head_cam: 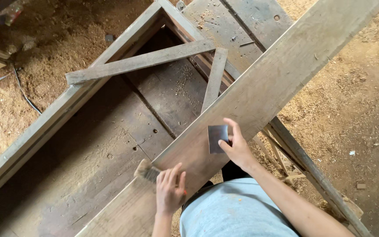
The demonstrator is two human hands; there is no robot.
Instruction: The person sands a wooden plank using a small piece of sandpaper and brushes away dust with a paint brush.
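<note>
Fingers (175, 172) of the left hand (169, 189) curl shut around a paintbrush (148, 172), its bristles resting on the long wooden plank (259, 94). The right hand (237, 147) pinches a dark square of sandpaper (217, 138) flat against the same plank, which lies slanted across a wooden frame (62, 109) above the sawdust-covered floor (352, 109).

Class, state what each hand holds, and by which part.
The left hand grips a paintbrush by its handle; the right hand pinches a dark rectangular sheet at its right edge.
</note>
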